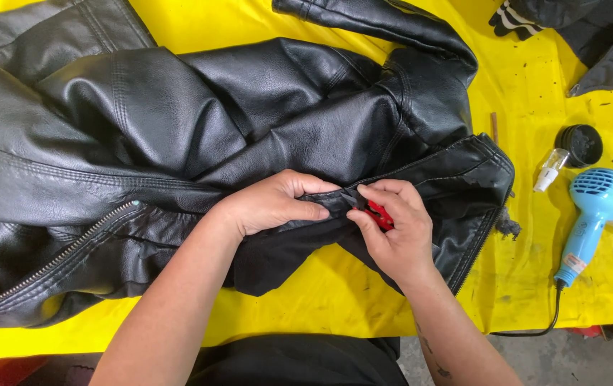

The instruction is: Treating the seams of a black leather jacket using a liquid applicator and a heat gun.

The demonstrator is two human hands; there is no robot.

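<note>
At the lower edge of a black leather jacket [178, 121] spread on a yellow table cover [335, 300], the left hand [267, 204] pinches a fold taut, steadying the seam. The right hand [396, 232] grips a small red tool [378, 216] against it. Right of the jacket lie a blue hair dryer [600, 211], a black tin [582, 145] and a small clear bottle [551, 169].

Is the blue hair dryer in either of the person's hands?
No: the blue hair dryer lies on the yellow table cover, apart from both the left hand and right hand, which work on the black jacket.
</note>
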